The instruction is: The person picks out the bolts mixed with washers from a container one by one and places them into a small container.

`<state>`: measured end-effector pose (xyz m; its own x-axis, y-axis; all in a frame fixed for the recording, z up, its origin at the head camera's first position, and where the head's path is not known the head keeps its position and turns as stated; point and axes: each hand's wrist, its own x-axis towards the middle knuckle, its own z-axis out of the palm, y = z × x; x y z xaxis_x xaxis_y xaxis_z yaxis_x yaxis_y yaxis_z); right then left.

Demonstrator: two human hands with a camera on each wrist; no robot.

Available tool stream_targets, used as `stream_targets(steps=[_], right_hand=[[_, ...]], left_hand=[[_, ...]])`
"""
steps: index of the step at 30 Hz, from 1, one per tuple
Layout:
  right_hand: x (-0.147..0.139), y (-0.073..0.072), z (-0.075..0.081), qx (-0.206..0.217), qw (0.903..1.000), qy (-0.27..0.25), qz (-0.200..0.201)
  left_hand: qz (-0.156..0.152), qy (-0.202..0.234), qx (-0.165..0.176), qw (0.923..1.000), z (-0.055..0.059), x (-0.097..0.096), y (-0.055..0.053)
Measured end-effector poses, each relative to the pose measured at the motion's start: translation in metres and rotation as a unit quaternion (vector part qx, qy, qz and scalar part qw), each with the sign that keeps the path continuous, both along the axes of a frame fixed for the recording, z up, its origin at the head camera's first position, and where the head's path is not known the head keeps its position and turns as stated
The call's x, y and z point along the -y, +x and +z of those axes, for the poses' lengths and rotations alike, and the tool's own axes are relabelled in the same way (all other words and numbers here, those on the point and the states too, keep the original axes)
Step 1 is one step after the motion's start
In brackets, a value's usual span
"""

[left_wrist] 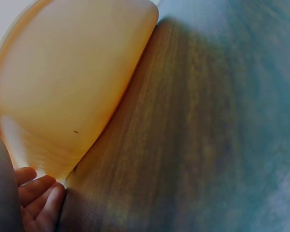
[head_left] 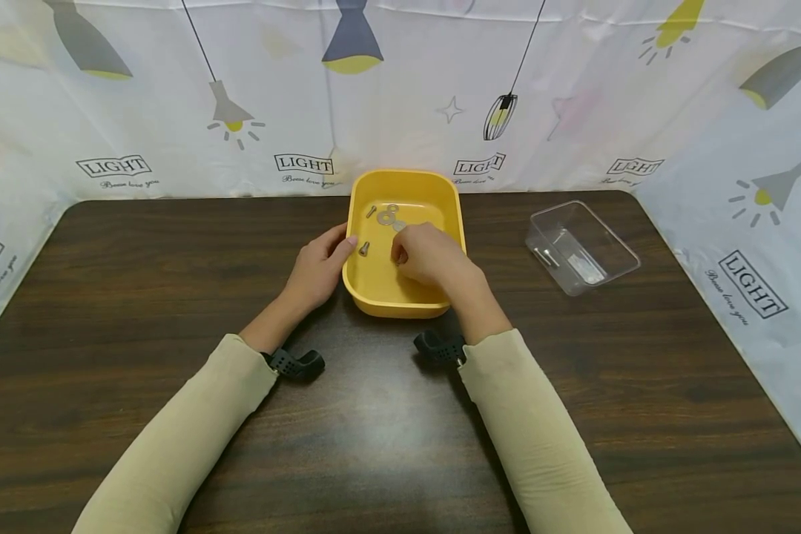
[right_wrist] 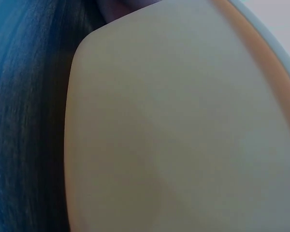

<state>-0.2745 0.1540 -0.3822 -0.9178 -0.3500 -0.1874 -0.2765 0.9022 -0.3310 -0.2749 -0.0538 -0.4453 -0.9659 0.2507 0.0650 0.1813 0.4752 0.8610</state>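
Note:
A yellow plastic bin (head_left: 410, 305) stands at the back middle of the table. My left hand (head_left: 316, 271) grips its left side, thumb over the rim; in the left wrist view the fingers (left_wrist: 36, 195) lie along the outer wall. Reaching in over the near right side, my right hand (head_left: 430, 256) is low in the bin with fingers curled and pointing down. Its fingertips are mostly hidden, and I cannot tell whether they pinch anything. Left of it lie a bolt (head_left: 364, 249), a smaller screw (head_left: 371, 211) and several flat washers (head_left: 386, 218). In the right wrist view the bin's outer wall (right_wrist: 174, 116) fills most of the frame.
A clear plastic box (head_left: 614, 276) with a white label stands to the right on the dark wooden table (head_left: 140, 297). A white printed sheet (head_left: 400, 111) hangs behind the table and along both sides. Dark straps (head_left: 297, 365) sit on both wrists.

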Motion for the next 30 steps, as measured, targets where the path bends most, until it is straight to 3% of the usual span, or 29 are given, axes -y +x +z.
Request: stream_targets(steps=[8,14,21,26,30], right_hand=[[-0.006,0.0,0.004,-0.009,0.9995,-0.026,0.015],[-0.034,0.008,0.027,-0.054,0.9936,-0.1,0.003],[-0.093,0.026,0.052,-0.125,0.9796,-0.14,-0.072],[-0.141,0.036,0.053,-0.172,0.9679,-0.131,-0.128],[-0.176,0.037,0.049,-0.178,0.9623,-0.119,-0.167]], left_hand=[[0.002,-0.003,-0.007,1.0,-0.001,0.0,0.0],[0.0,0.003,-0.006,1.0,-0.005,0.0,0.001],[-0.003,0.014,-0.007,0.9999,-0.005,-0.001,0.001],[0.0,0.014,-0.005,0.9999,-0.005,0.0,0.001],[0.0,0.011,-0.005,0.9999,-0.004,0.001,0.001]])
